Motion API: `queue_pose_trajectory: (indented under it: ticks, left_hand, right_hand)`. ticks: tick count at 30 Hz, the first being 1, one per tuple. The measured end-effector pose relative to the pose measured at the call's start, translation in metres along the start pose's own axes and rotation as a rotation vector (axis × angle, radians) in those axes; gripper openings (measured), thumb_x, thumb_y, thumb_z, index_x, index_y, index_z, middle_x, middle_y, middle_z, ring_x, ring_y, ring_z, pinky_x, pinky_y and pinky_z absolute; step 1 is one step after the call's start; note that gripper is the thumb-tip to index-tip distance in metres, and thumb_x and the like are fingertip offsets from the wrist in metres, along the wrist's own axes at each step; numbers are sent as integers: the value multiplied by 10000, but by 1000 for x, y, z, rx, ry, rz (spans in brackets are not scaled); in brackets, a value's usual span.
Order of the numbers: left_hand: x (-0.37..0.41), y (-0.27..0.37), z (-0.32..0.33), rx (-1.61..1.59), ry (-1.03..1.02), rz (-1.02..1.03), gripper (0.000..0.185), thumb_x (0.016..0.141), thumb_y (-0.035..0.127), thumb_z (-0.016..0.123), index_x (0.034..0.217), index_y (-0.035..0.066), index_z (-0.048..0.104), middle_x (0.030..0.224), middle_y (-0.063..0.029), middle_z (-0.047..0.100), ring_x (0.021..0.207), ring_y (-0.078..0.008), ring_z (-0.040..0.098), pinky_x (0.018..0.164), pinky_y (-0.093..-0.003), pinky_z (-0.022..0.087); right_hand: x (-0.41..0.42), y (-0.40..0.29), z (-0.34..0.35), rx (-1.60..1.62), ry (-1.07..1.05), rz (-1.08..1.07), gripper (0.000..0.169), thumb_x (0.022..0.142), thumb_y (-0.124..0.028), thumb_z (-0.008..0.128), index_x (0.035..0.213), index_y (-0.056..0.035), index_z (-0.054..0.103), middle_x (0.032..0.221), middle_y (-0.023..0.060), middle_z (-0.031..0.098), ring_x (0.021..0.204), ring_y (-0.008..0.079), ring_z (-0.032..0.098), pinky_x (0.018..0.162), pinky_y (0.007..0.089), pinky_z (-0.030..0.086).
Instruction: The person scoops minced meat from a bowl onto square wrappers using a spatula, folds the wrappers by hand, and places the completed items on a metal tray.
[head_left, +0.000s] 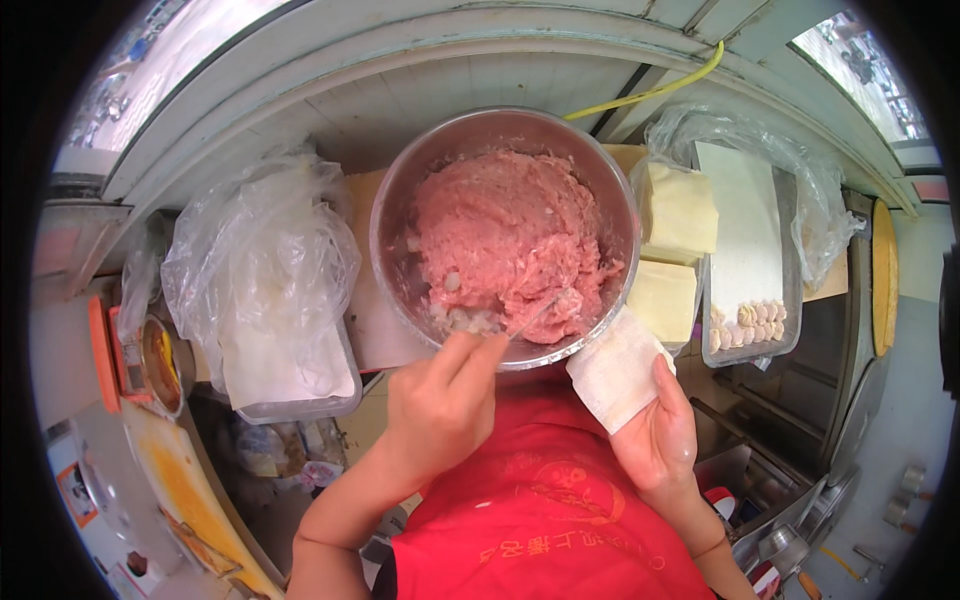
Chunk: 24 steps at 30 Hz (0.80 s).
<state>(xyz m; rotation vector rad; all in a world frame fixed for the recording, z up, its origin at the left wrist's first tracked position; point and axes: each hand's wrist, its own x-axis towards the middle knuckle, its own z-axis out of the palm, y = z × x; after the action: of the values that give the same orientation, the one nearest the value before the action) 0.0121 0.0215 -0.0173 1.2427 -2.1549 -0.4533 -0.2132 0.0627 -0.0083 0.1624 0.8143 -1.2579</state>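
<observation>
A large steel bowl (380, 247) of pink minced meat (502, 217) stands before me, with pale chopped bits (465, 321) at its near edge. My left hand (446, 397) grips a thin metal tool (534, 315) at the bowl's near rim. The tool's far end is in the meat, and its handle is hidden in my fist. On the upturned palm of my right hand (660, 435) lies a square dough wrapper (619, 371), held under my thumb beside the bowl. Stacks of yellowish wrappers (681, 210) sit just beyond that hand.
At right, a metal tray (787, 225) holds a white sheet and several small filled dumplings (742, 330). Clear plastic bags (262, 247) cover much of the left tray (300, 409). A small pot (161, 364) stands far left. A yellow hose (660, 91) runs along the back wall.
</observation>
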Motion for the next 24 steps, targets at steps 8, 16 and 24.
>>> queue_pose_trajectory:
  ticks: [8, 16, 24]
  left_hand:
    - [12, -2, 1, -252, -124, -255, 189, 887, -55, 633, 1070, -31, 671, 831, -163, 609, 761, -318, 638, 677, -358, 504]
    - [24, -23, -7, -1225, -434, -821, 193, 972, 82, 619, 1123, -19, 683, 708, 28, 559, 568, -73, 471, 482, -255, 351]
    - [-49, -31, -63, -1600, 141, -832, 189, 981, 84, 620, 1130, -27, 651, 826, -25, 641, 458, -10, 337, 417, -197, 239]
  right_hand:
    - [-2, 0, -6, -12, 16, -56, 545, 1086, -275, 423, 1528, 32, 333, 1576, 167, 407, 1469, 327, 378, 1241, 492, 268]
    - [-7, -21, -17, 87, -40, -258, 496, 1089, -255, 417, 1502, 18, 386, 1546, 179, 435, 1438, 346, 412, 1227, 514, 294]
    - [-5, -27, -4, 20, -373, -168, 520, 1081, -213, 449, 1540, 5, 338, 1569, 165, 419, 1469, 317, 376, 1246, 529, 232]
